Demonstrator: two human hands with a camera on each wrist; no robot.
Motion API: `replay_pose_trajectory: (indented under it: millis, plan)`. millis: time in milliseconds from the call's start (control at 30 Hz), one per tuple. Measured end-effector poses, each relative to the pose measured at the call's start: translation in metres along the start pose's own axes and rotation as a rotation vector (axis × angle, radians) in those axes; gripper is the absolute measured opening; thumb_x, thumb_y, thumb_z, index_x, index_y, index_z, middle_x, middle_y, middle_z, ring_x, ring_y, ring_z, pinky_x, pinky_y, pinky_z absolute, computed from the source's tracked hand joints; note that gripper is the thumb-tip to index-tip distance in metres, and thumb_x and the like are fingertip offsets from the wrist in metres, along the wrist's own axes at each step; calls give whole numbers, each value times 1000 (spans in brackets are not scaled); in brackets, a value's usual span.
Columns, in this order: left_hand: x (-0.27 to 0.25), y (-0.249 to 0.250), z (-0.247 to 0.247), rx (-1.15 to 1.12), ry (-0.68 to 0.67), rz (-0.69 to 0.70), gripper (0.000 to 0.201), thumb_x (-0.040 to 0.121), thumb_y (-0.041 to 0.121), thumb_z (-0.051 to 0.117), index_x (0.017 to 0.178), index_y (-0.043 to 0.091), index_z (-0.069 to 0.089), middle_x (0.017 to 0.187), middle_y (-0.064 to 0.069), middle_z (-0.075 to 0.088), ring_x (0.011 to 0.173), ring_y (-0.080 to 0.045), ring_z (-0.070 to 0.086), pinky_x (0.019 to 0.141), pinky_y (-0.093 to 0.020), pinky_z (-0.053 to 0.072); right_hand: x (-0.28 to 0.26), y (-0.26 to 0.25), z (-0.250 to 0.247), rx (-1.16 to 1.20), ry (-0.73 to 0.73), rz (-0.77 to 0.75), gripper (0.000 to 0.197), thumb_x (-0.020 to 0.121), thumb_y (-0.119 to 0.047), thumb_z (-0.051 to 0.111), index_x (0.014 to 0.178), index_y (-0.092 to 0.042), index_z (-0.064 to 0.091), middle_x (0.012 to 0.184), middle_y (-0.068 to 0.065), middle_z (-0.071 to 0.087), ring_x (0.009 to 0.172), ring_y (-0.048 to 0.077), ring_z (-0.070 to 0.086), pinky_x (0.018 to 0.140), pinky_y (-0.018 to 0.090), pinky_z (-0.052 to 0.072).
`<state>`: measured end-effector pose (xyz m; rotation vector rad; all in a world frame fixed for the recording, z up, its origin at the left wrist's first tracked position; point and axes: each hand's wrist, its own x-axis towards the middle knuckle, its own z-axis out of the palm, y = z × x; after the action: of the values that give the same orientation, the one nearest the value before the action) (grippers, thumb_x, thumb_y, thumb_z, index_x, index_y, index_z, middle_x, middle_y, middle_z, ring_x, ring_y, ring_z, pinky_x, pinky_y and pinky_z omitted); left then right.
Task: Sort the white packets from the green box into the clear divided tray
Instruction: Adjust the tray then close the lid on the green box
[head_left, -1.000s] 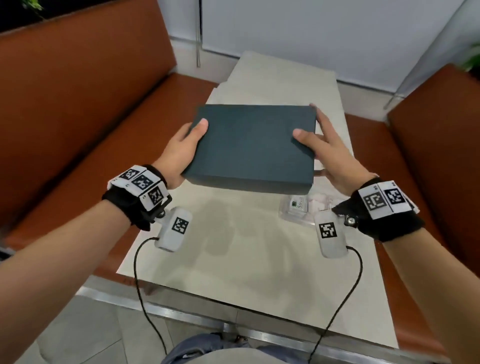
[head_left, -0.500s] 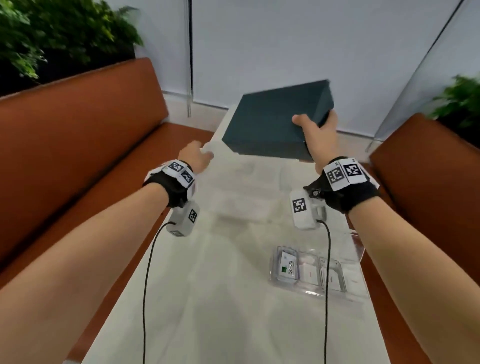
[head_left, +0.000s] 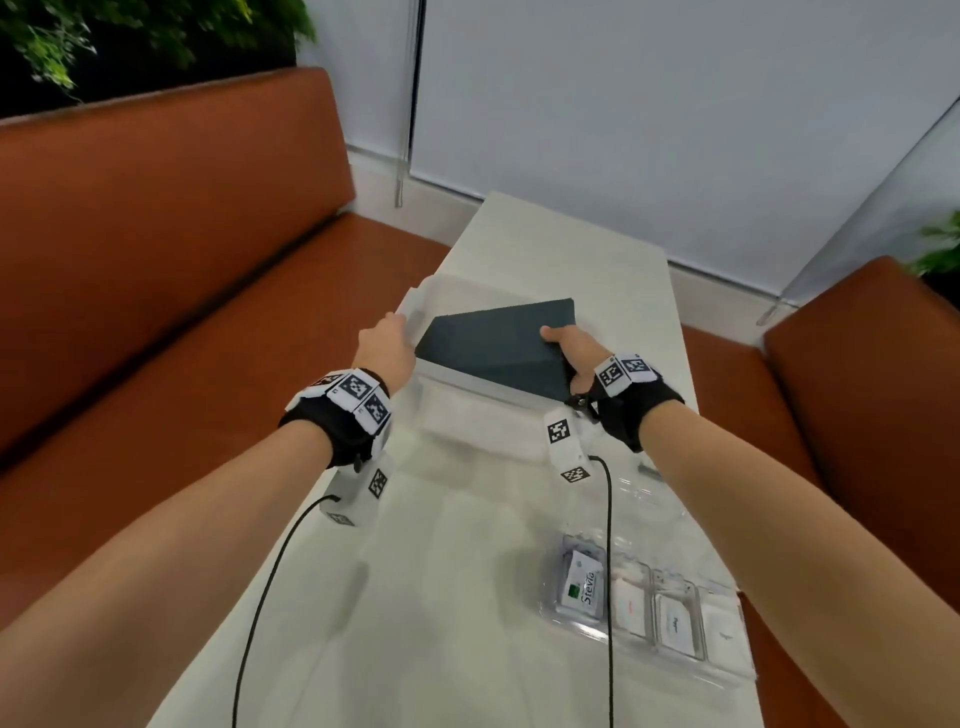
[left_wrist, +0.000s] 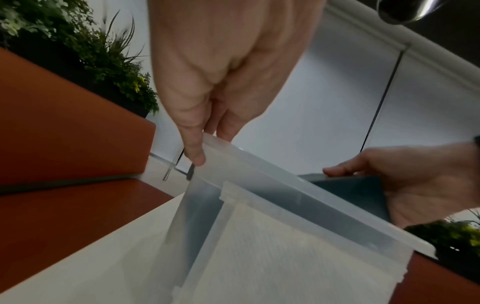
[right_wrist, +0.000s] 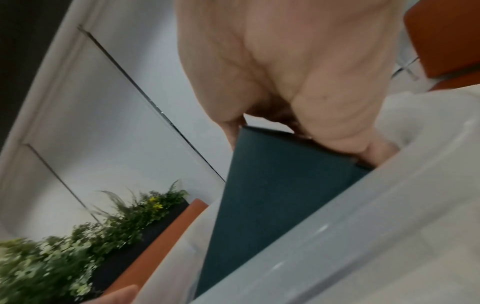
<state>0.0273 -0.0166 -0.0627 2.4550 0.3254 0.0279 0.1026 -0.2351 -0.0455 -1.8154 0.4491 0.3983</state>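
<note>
The dark green box (head_left: 498, 345) is tilted, its lower part inside a translucent plastic bin (head_left: 422, 291) at the table's middle. My right hand (head_left: 558, 338) grips the box's right edge, thumb on top; in the right wrist view the fingers curl round the green box (right_wrist: 272, 195). My left hand (head_left: 397, 325) pinches the bin's left rim; the left wrist view shows thumb and fingers on the bin rim (left_wrist: 285, 174). The clear divided tray (head_left: 727, 670) sits at the front right with white packets (head_left: 582, 587) in its compartments.
The long white table (head_left: 441, 597) runs between two orange benches (head_left: 156, 312). A white wall stands beyond the far end, with plants (head_left: 130, 31) behind the left bench. Black cables hang from both wrist cameras over the table.
A second ago both hands held the green box over the table. The right hand alone then raised it and has now lowered it into the translucent bin, while the left hand took the bin's rim.
</note>
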Motion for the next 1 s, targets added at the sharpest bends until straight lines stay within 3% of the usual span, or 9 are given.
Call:
replay_pose_trajectory:
  millis: [267,433,567,633,700,767,867,933,1000]
  plan:
    - [3,-4,0,-25,-7,8,42,102,9,38,144,5,39,148,-16,40,136,-39,32,107,-45,32,18,21,-8,-609,-123,1,46,99,-19,46,140,2,40,142,21,43,131,34,43,106,40,41]
    - [5,-7,-1,-42,-13,12,43,102,12,40,145,8,38,150,-13,38,138,-37,30,109,-47,32,20,24,-4,-791,-102,-25,40,98,-13,47,136,1,46,137,20,49,122,34,50,94,32,41]
    - [7,-12,1,-43,-9,6,46,102,17,44,147,12,36,152,-11,36,139,-36,31,110,-45,32,23,18,-13,-788,-102,-55,42,89,-19,64,124,2,54,122,19,59,109,32,59,93,36,48]
    - [8,-13,1,-47,-8,8,47,101,18,47,146,12,38,150,-13,39,138,-35,35,109,-45,34,17,4,-33,-606,-133,-54,32,90,-17,63,115,3,58,106,19,67,98,30,68,88,38,55]
    - [8,-11,0,-25,20,14,44,99,16,51,142,12,44,143,-15,48,130,-34,46,104,-45,40,5,-10,-68,-349,-129,-98,24,93,-12,58,112,3,59,91,19,70,80,25,73,66,33,61]
    - [4,1,1,34,98,58,36,96,16,54,132,14,54,132,-14,57,115,-32,57,95,-44,48,-5,-14,-114,-312,-63,-178,19,93,-12,57,108,-2,62,86,15,70,71,19,73,57,28,58]
    - [-12,35,14,23,139,223,27,93,16,55,120,16,61,120,-10,62,103,-28,60,91,-42,50,-8,12,-181,-462,19,-201,20,95,-16,55,110,-6,63,88,11,70,70,16,69,64,29,56]
    - [-24,62,34,-8,29,312,26,93,16,54,117,14,63,118,-9,64,103,-27,60,93,-41,49,-5,41,-216,-698,57,-158,23,95,-17,54,115,-9,62,93,10,70,75,18,68,69,31,56]
    - [-36,88,57,-40,-99,333,27,93,17,56,118,14,63,120,-8,64,108,-27,59,96,-43,48,0,72,-237,-967,26,-113,31,93,-16,55,124,-18,58,93,5,68,76,15,67,60,25,54]
